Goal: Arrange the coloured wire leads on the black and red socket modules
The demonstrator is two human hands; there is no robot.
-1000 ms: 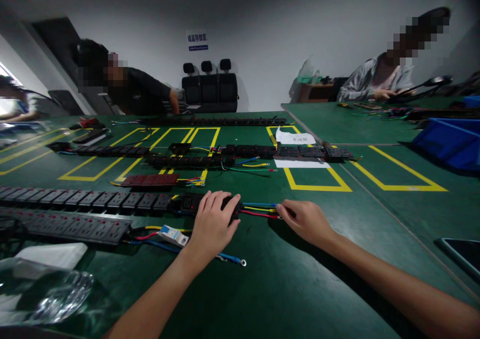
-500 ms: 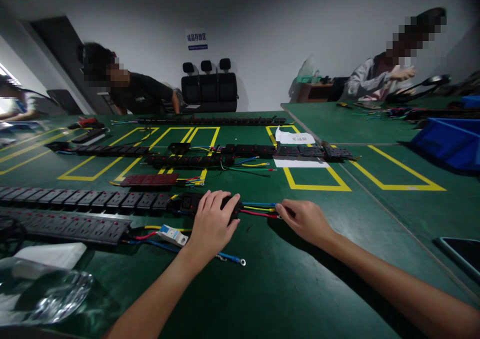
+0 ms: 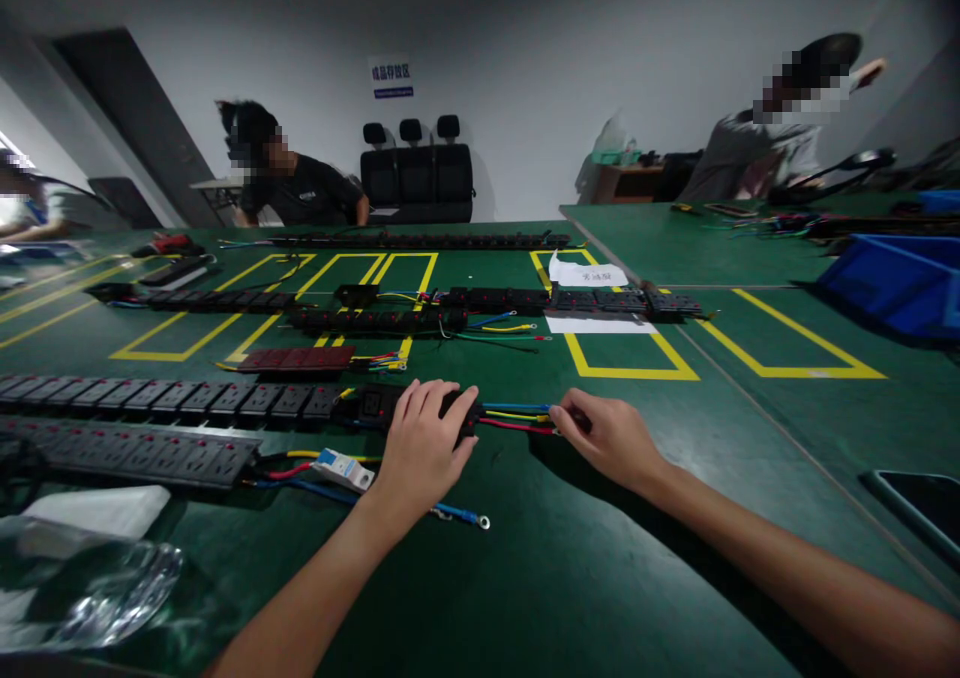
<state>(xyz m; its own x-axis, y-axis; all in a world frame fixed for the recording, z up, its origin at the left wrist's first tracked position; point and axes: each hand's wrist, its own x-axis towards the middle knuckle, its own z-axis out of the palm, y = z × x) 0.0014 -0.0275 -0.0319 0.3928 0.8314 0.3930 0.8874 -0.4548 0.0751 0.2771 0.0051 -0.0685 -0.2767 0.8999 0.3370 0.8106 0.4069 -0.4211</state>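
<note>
Palm down, my left hand is wrapped over the right end of a long black socket strip. Blue, yellow and red wires come out of that end toward the right. The fingers of my right hand are pinched on the wire ends. Below, nearer to me, lies a second black socket strip, with a white and blue breaker among its wires. A blue wire with a ring terminal rests on the table close to my left forearm.
Farther back on the green table lie a dark red strip and several black strips. A clear plastic bottle is at the lower left, a phone at the right, a blue bin behind it. People sit beyond.
My hands have kept their hold on the strip and wires. The person at the back left has shifted right, and the person at the right has raised a hand.
</note>
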